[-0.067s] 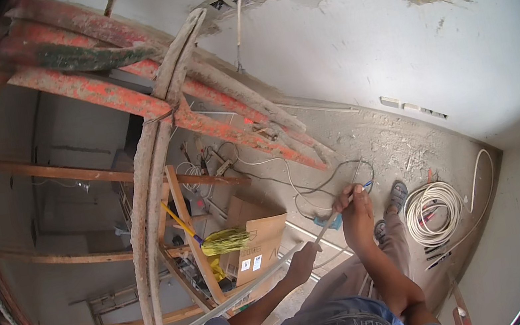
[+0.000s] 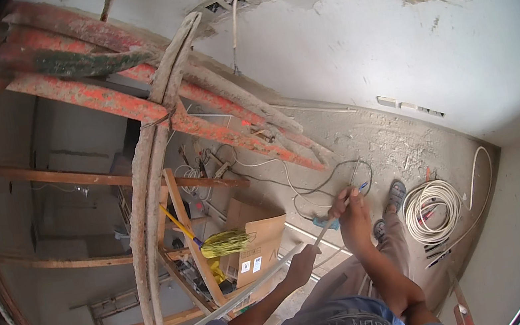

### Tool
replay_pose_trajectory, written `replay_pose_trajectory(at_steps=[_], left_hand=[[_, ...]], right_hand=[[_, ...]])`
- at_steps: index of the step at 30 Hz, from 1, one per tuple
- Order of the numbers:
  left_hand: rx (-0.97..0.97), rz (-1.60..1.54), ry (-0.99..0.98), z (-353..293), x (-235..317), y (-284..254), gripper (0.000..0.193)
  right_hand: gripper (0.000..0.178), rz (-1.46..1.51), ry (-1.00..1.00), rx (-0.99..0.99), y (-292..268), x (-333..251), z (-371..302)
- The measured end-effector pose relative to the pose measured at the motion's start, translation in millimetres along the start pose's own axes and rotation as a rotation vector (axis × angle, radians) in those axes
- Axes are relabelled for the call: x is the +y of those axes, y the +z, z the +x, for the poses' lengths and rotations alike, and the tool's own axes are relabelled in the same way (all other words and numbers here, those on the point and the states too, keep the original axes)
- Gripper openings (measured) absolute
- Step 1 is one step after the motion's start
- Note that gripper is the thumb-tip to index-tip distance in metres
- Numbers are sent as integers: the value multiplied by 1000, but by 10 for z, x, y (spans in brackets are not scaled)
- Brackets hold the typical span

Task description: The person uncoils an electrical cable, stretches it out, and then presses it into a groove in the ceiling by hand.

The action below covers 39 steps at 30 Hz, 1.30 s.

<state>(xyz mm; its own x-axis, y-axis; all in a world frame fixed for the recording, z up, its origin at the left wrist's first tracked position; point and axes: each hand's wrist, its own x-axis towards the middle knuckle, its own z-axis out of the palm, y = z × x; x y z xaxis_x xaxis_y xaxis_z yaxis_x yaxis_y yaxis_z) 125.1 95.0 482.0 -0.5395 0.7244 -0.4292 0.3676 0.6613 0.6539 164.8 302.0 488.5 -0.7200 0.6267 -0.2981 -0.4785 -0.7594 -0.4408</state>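
A long, bendy, pale grey tube [image 2: 246, 294] runs from the lower left up to my hands. My left hand [image 2: 303, 265] is closed round it in front of my body. Farther along, at its far end, my right hand [image 2: 353, 219] pinches it between thumb and fingers, with the wrist bent up. Just beyond my right fingertips is a small blue piece [image 2: 363, 185], too small to make out. Below my right hand, partly hidden, a teal-blue object [image 2: 326, 222] lies on the floor.
A red ladder-like metal frame [image 2: 229, 133] and a mud-caked pole [image 2: 148, 179] stand at left. Near them are wooden bars [image 2: 86, 259], a yellow-green mop head [image 2: 225, 242] and a cardboard box [image 2: 265, 242]. A coil of white cable [image 2: 432, 214] lies right of my sandalled feet [image 2: 397, 193].
My right hand has shifted slightly left and its fingers have turned a little on the tube. My left hand keeps its hold. The whole view has moved very slightly.
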Motion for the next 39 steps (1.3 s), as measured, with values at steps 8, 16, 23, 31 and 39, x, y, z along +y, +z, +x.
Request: replay_pose_trajectory(at_steps=[8,16,23,31,39], left_hand=[[-4,41,106,-209,-255,238,45],[-64,-3,43,-226,-312,162,42],[-122,-73,-25,-279,-305,396,37],[-26,12,-43,-328,-586,243,27],[143,-138,-55,-161,152,163,35]], right_hand=[[46,-507,32,-224,-37,-88,-181],[35,-350,120,32,-450,-28,-78],[32,-854,-73,-220,-575,-141,-120],[36,-573,125,-133,-636,-130,-214],[24,-632,-5,-139,-557,46,-504]])
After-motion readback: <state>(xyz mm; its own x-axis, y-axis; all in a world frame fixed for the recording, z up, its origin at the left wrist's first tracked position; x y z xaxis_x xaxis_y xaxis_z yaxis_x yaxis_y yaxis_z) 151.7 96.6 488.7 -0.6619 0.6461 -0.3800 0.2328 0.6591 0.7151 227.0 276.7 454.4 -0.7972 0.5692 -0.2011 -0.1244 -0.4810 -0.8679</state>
